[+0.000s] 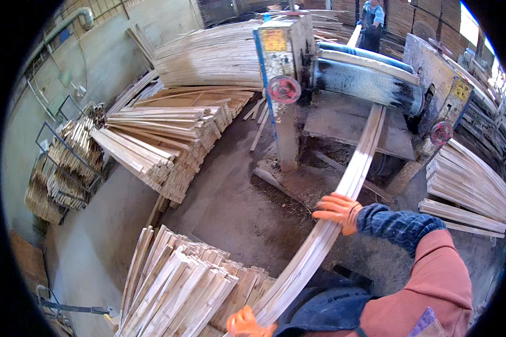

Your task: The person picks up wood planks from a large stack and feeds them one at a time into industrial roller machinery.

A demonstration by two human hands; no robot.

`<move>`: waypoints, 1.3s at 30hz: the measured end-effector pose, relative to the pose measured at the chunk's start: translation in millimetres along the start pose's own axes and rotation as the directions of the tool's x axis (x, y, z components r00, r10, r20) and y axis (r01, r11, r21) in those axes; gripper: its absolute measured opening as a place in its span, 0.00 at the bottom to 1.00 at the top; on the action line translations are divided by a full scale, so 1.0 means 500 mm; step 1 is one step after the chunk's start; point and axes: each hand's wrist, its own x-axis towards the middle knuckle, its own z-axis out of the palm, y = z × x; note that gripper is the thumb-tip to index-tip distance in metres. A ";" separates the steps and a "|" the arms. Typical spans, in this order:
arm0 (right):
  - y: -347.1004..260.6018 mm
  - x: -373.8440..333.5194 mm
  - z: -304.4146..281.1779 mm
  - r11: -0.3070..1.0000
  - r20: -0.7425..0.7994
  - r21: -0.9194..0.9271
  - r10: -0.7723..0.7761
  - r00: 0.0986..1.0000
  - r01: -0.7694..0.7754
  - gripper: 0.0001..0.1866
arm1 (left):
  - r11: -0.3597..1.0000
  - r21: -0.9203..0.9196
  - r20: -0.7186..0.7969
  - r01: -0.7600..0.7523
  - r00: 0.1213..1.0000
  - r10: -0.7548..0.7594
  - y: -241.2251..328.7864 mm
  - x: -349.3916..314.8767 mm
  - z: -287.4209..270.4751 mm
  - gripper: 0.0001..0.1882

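A bundle of long, pale wooden strips (303, 264) slants from the lower middle up to the roller machine (360, 78), its far end under the blue-grey roller. My right hand (338, 212), in an orange glove, lies across the bundle about midway, fingers wrapped over its top and the thumb hidden. Near the bottom edge my left hand (250, 323), gloved in orange too, is closed round the near end of the same strips. Beside that hand stands a stack of cut wooden strips (180, 286).
Stacked strips (163, 140) lie left of the machine, with bundles in a metal rack (67, 163) by the wall. Another pile (466, 185) sits at the right. Red handwheels (284, 90) jut from the machine's posts. Behind it stands another person (371, 25). Scrap wood litters the floor.
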 end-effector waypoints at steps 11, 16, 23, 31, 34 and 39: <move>0.028 -0.012 0.059 0.973 0.072 0.088 -0.221 0.973 0.215 0.60 | 0.911 -0.379 -0.097 -0.161 0.986 0.134 0.259 0.152 0.071 0.39; 0.152 -0.037 0.026 0.989 0.102 0.043 -0.149 0.984 0.145 0.59 | 0.976 -0.203 -0.052 0.080 0.994 -0.093 0.150 -0.060 0.085 0.35; 0.241 -0.070 0.063 0.967 -0.226 -0.028 0.239 0.944 -0.252 0.51 | 0.917 0.122 0.224 0.380 0.889 -0.399 -0.039 -0.239 0.017 0.60; -0.025 0.016 0.084 0.911 -0.031 0.241 -0.337 0.941 0.334 0.55 | 0.968 -0.003 0.200 0.252 0.949 -0.246 0.083 -0.067 0.075 0.33; -0.184 0.060 0.099 0.791 0.062 0.278 -0.581 0.811 0.545 0.58 | 0.958 -0.051 0.249 0.281 0.933 -0.261 0.162 -0.024 0.045 0.40; -0.305 0.117 0.076 0.671 0.150 0.444 -0.709 0.689 0.593 0.55 | 0.936 -0.295 0.019 0.194 0.980 -0.197 0.192 0.019 0.049 0.52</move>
